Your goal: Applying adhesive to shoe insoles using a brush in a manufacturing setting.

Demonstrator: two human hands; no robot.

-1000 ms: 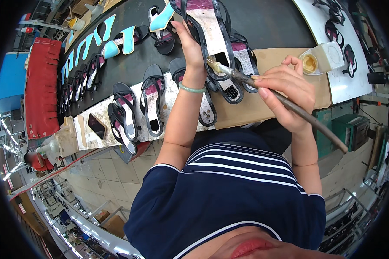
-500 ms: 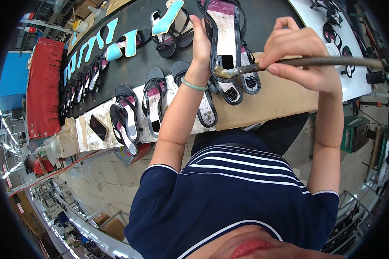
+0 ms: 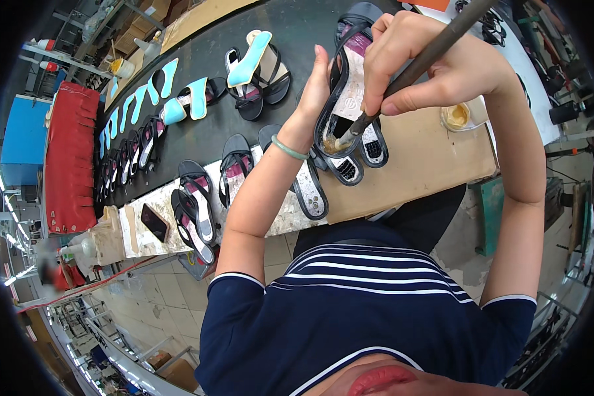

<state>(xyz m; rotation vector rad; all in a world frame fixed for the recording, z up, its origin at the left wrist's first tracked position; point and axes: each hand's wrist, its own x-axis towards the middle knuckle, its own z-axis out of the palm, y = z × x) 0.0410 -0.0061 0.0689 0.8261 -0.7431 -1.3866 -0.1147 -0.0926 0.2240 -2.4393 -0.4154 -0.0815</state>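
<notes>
My left hand (image 3: 315,92) grips a black strappy sandal (image 3: 350,89) by its left edge, thumb up, the other fingers mostly hidden behind it. The sandal's whitish footbed faces me, with a dark patch near its close end. In my right hand (image 3: 442,63) is a brush with a long dark handle (image 3: 462,25), pinched between thumb and fingers. Its tip touches the near end of the footbed, where a yellowish, glue-like smear (image 3: 330,142) shows. Just beneath the held sandal lie the ends of two more sandals (image 3: 347,171), on brown cardboard (image 3: 409,162).
An open tub of yellowish paste (image 3: 456,117) stands right of the sandal. To the left, sandals (image 3: 197,191) and a phone (image 3: 154,223) lie on the stained white board. Light-blue insole pieces (image 3: 250,61) and more sandals cover parts of the dark table, beside red cloth (image 3: 72,158).
The brush handle has swung from nearly level to steeply slanted, its tip still at the sandal's near end. My right hand has shifted slightly, revealing the tub. The view has tilted.
</notes>
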